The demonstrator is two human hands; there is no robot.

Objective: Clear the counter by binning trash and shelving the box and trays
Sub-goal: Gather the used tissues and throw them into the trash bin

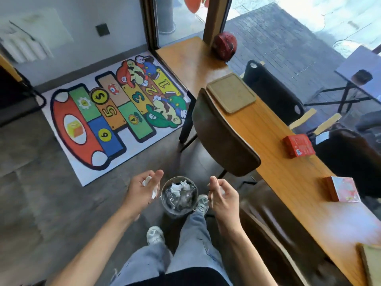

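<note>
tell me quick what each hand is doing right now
Left hand: holds crumpled white tissue.
Right hand: holds a white scrap, blurred.

daylight from windows, top right | motion blur | wide-angle edge distortion

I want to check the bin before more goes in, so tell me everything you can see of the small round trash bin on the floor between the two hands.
The small round trash bin stands upright on the grey floor, seen from above, lined with a clear, shiny plastic bag. White crumpled paper lies inside near the top of its opening. It sits just ahead of the person's shoe, beside the brown chair. Neither hand touches it; both hover at its sides, holding white scraps.
</note>
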